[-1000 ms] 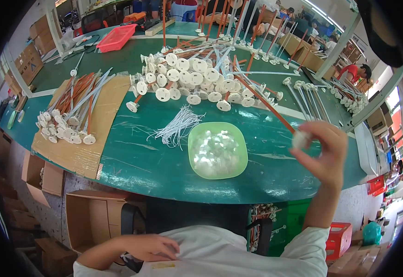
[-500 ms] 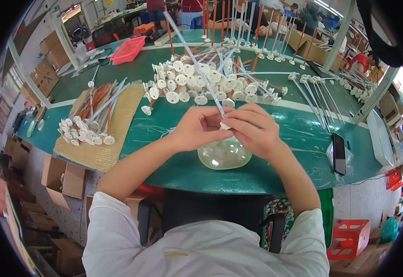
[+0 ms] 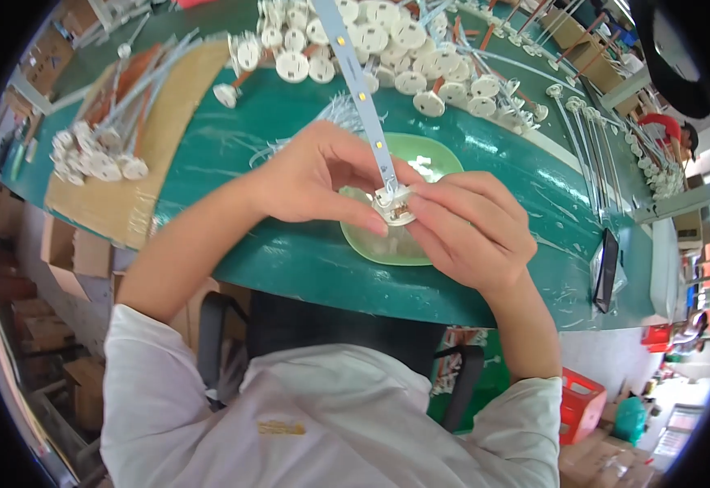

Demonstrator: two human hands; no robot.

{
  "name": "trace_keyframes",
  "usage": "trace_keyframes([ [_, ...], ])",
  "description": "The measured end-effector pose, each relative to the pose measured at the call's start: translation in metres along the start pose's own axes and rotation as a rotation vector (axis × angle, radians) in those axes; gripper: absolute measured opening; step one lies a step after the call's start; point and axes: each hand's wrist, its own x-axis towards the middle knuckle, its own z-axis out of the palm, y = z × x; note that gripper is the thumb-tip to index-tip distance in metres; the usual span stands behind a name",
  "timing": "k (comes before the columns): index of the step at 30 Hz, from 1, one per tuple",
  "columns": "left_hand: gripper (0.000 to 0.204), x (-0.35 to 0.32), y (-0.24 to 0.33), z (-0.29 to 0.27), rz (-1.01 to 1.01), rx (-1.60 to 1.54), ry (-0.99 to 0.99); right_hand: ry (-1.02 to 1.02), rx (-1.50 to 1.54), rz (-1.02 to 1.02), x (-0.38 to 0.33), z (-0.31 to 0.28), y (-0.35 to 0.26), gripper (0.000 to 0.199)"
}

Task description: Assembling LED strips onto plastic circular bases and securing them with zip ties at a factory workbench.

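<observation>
Between my two hands is a round white plastic base (image 3: 399, 213) with small metal parts showing in its open side. A narrow LED strip (image 3: 361, 96) with yellow chips rises from it, leaning up and to the left. My left hand (image 3: 310, 175) is closed on the base's left edge, thumb in front. On the other edge, my right hand (image 3: 481, 224) pinches the base with thumb and fingers. Under the hands stands a light green bowl (image 3: 446, 154) holding small white pieces, partly hidden by my fingers. Thin pale wires (image 3: 340, 114) lie just behind my left hand.
A pile of white round-based strips (image 3: 408, 37) spreads across the far table. More lie on a cardboard sheet (image 3: 178, 154) at left and in a row (image 3: 590, 138) at right. A black phone (image 3: 607, 272) lies near the right edge. Another person (image 3: 664, 134) is at far right.
My view has tipped downward and shifted. The base has been turned so its open side with metal parts shows, and the strip's LED face is now visible. Both hands still hold it.
</observation>
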Motion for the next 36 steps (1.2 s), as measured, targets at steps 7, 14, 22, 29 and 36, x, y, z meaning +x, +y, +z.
trace_keyframes([
  [7,0.065,-0.004,0.012,0.004,-0.126,0.033,-0.024,0.071,-0.050,0.026,0.000,0.008,-0.013,0.029],
  [14,0.053,-0.007,0.008,0.010,-0.055,0.014,-0.038,0.111,-0.092,0.061,0.001,0.009,-0.022,0.029],
  [22,0.054,-0.004,0.010,0.007,-0.061,0.011,-0.053,0.060,-0.011,-0.037,0.003,0.000,-0.009,0.022],
  [29,0.054,-0.005,0.012,0.007,-0.059,0.091,-0.060,0.041,-0.048,-0.015,0.003,-0.001,-0.017,0.027],
  [36,0.051,-0.010,0.023,-0.003,0.004,0.262,-0.227,0.164,0.120,0.239,-0.007,-0.010,-0.007,0.023],
])
